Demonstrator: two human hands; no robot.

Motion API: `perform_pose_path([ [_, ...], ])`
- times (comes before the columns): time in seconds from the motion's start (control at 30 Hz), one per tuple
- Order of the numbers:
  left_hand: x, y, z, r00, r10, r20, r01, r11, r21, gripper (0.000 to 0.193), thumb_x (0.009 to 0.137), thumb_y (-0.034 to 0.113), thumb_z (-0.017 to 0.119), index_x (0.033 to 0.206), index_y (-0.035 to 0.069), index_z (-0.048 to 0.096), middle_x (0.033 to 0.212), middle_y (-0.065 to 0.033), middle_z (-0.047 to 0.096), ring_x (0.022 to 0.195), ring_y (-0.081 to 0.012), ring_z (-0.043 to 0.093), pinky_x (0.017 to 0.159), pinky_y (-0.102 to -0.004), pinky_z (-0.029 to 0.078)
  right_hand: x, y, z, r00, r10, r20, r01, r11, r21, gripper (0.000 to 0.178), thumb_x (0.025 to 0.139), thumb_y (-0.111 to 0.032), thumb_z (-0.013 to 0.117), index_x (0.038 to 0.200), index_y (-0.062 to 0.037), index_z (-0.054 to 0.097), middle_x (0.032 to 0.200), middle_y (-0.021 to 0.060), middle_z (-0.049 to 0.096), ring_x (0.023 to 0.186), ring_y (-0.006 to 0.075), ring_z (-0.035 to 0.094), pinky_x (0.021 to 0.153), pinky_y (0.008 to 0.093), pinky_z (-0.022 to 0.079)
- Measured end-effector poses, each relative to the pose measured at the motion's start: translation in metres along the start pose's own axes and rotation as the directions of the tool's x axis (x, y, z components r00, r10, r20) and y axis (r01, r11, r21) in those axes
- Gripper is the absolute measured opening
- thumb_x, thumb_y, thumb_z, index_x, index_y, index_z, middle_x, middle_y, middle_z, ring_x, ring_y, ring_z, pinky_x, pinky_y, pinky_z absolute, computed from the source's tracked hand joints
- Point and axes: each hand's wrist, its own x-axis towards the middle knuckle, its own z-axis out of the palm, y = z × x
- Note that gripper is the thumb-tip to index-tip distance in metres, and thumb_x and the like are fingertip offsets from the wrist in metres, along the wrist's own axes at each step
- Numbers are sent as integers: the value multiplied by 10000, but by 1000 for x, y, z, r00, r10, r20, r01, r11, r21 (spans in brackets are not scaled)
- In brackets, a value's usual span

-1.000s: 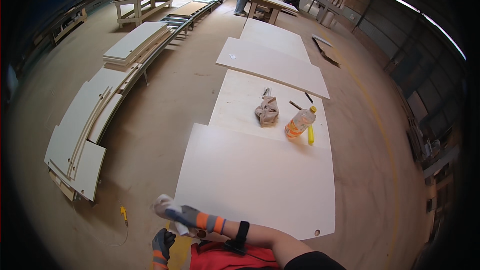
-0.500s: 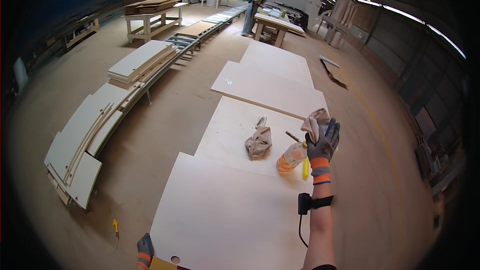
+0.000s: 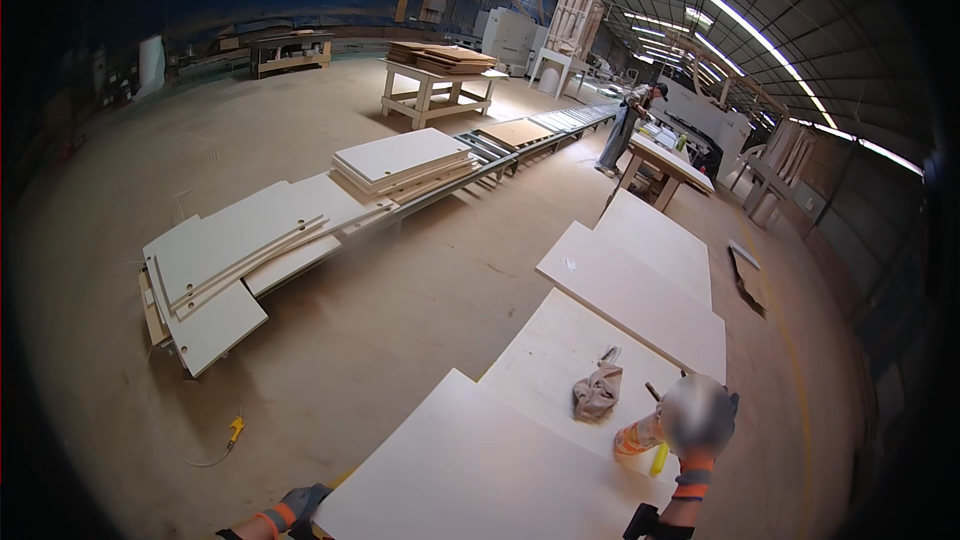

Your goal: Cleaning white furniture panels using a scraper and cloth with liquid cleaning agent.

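Note:
My left hand (image 3: 300, 506), in a grey glove with an orange-banded cuff, is closed at the left edge of the nearest white panel (image 3: 450, 470). My gloved right hand (image 3: 734, 408) is over the panels' right side, mostly covered by a round blurred patch. A pale rag showed in its grip half a second ago; only a pale smear shows there now. Just left of it stands a clear bottle with orange markings (image 3: 630, 437), a yellow object (image 3: 659, 459) beside it. A crumpled brownish rag (image 3: 598, 392) lies farther left, near a dark stick-like piece (image 3: 653, 392).
More white panels (image 3: 640, 290) stretch ahead. To the left, a roller conveyor (image 3: 490, 150) carries stacked panels (image 3: 400, 155). A yellow air-gun-like tool (image 3: 236, 428) lies on the floor with its hose. Farther off are a wooden table (image 3: 425, 95) and a person (image 3: 625, 125) at a workbench.
The view has swung left and up, so the panels and both hands sit lower and the panels farther right. My right hand stays close to the bottle, now blurred over.

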Motion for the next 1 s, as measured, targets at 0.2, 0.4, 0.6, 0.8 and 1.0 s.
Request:
perform_pose_path([
  [0.2,3,-66,-69,880,-393,268,444,474,-760,375,957,251,507,1248,16,532,1127,-122,641,902,-261,687,783,-335,558,-105,-121,33,966,-200,-161,252,861,443,944,643,-81,765,1460,-14,298,1477,260,298,1386,388,289,1087,424,324],
  [0.4,-53,-302,-101,767,-629,125,470,418,-778,282,918,69,462,1167,64,593,920,-130,666,644,-258,658,511,-332,526,-211,-312,112,783,-51,620,-381,748,543,624,783,-221,709,1288,54,468,970,205,656,668,260,674,604,366,562],
  [0.6,-157,-458,-185,562,-720,407,369,-223,-902,223,907,258,511,941,61,610,780,-113,645,582,-261,610,489,-410,477,-232,-306,201,363,73,929,-884,341,319,459,942,-403,521,848,38,608,695,160,639,570,296,658,523,410,568],
  [0.8,-148,-498,-182,285,-919,271,605,-47,-795,272,910,229,527,1000,-3,638,808,-142,657,662,-289,652,521,-426,529,-233,-356,116,240,-161,957,-933,-311,182,424,966,-412,495,643,-147,424,544,-45,319,437,107,310,362,248,222],
  [1.0,-4,-475,-224,542,-824,165,663,299,-686,234,911,229,532,922,17,631,761,-119,645,619,-257,627,502,-394,498,-214,-357,122,176,21,984,-963,-205,177,393,943,-407,540,681,-118,494,544,-28,400,436,121,385,369,244,283],
])
